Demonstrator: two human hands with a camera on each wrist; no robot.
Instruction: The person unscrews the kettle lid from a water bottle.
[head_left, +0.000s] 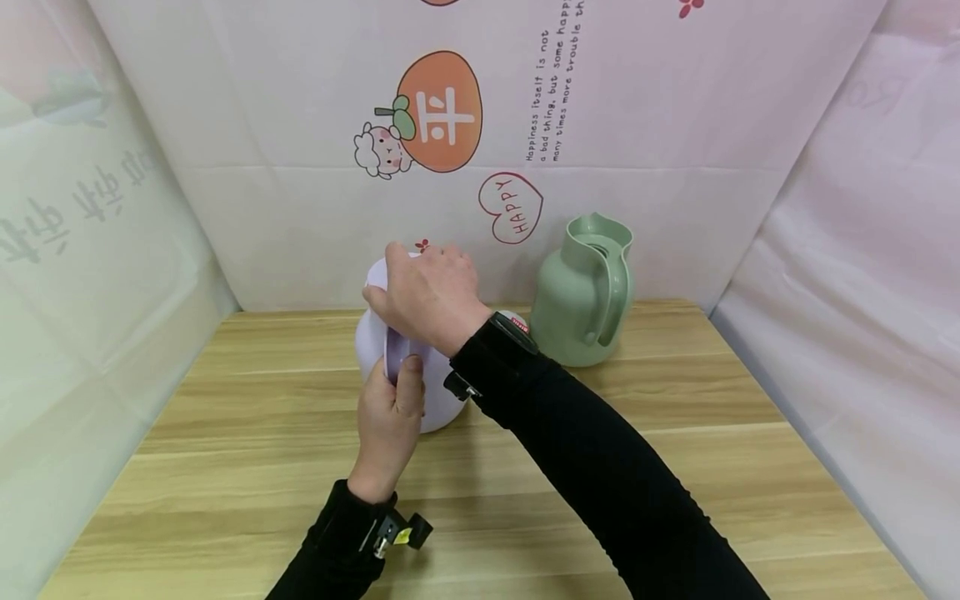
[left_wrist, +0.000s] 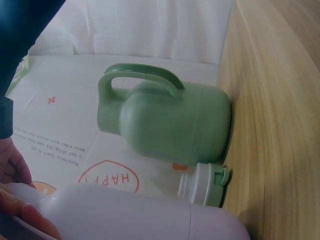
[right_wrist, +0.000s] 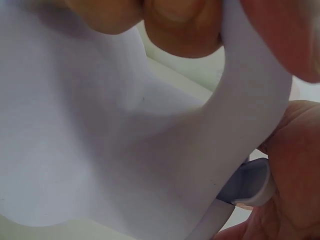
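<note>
A pale lilac jug (head_left: 372, 346) stands upright in the middle of the wooden table (head_left: 675, 467). My left hand (head_left: 401, 379) grips its handle from the near side, thumb pressed on the handle's outer face. My right hand (head_left: 420, 287) is curled over the jug's top and hides the mouth. In the right wrist view the lilac jug (right_wrist: 100, 150) fills the frame, with its handle (right_wrist: 250, 125) arching on the right and fingertips (right_wrist: 175, 25) on the rim. The left wrist view shows only a bit of the lilac jug (left_wrist: 140, 215) along the bottom.
A mint green jug (head_left: 585, 292) with an open mouth stands at the back right, also seen in the left wrist view as the green jug (left_wrist: 170, 125). A white and green stopper (left_wrist: 202, 184) lies between the two jugs. Printed backdrop sheets wall the table on three sides.
</note>
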